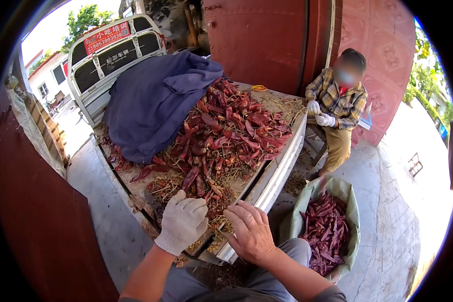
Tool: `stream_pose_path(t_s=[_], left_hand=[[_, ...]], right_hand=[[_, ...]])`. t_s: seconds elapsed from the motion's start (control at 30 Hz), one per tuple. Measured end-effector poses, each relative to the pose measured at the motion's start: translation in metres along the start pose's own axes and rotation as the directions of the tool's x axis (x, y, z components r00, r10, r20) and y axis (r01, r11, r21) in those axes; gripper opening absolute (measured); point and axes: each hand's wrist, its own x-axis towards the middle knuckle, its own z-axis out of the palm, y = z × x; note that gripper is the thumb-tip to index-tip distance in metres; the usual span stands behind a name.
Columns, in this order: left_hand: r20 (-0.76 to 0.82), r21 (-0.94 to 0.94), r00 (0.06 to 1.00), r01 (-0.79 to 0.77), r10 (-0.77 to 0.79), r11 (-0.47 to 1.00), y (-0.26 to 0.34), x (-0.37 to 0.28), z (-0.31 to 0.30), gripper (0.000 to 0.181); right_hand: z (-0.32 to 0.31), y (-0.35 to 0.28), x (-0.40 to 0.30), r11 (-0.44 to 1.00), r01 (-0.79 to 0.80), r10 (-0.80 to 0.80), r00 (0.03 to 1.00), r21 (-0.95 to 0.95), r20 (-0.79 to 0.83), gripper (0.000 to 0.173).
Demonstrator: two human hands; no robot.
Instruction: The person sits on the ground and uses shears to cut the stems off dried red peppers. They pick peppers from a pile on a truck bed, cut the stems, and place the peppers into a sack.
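Observation:
My left hand [185, 222], in a white knitted glove, is over the near end of the truck bed with its fingers curled; whatever lies under them is hidden. Bare, my right hand [251, 231] is beside it at the bed's near right corner, thumb and fingers apart, nothing plainly held. Just beyond both hands spreads a heap of dried red chili peppers [226, 132], mixed with stems and loose seeds. Dark blue cloth [154, 102] covers the heap's left side. Right of my knee, an open pale green woven sack [353, 211] holds many dried chilies [326, 234].
A masked person [336, 102] in white gloves sits at the bed's far right. Yellow scissor-like handles [259, 88] lie at the bed's back. The metal bed edge [275, 181] runs between heap and sack. A dark red door panel [41, 211] stands at left.

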Motion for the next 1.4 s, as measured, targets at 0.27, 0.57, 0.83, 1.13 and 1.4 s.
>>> stream_pose_path(t_s=[0.27, 0.57, 0.83, 1.13, 1.4], left_hand=[[0.206, -0.126, 0.978, 0.008, 0.018, 0.992, 0.029, -0.008, -0.011, 0.034], [0.356, -0.148, 0.901, -0.207, 0.247, 0.967, 0.036, -0.015, -0.024, 0.020], [0.267, -0.325, 0.937, -0.133, 0.226, 0.936, 0.047, -0.011, -0.042, 0.023], [0.141, -0.171, 0.990, 0.026, -0.002, 0.985, 0.072, -0.038, -0.018, 0.023], [0.506, -0.182, 0.856, -0.011, 0.103, 0.983, 0.098, -0.064, -0.014, 0.038]], right_hand=[[0.028, 0.030, -0.018, 0.994, -0.046, -0.002, 0.902, 0.099, 0.432, 0.023], [0.001, 0.022, -0.010, 0.965, -0.002, -0.168, 0.761, 0.261, 0.627, 0.022], [0.024, 0.016, -0.047, 0.569, -0.352, -0.067, 0.881, 0.743, 0.468, 0.028], [0.058, -0.004, -0.083, -0.216, -0.622, 0.322, 0.682, 0.753, 0.656, 0.033], [0.049, 0.042, -0.041, 0.139, -0.671, 0.445, 0.699, 0.728, 0.559, 0.021]])
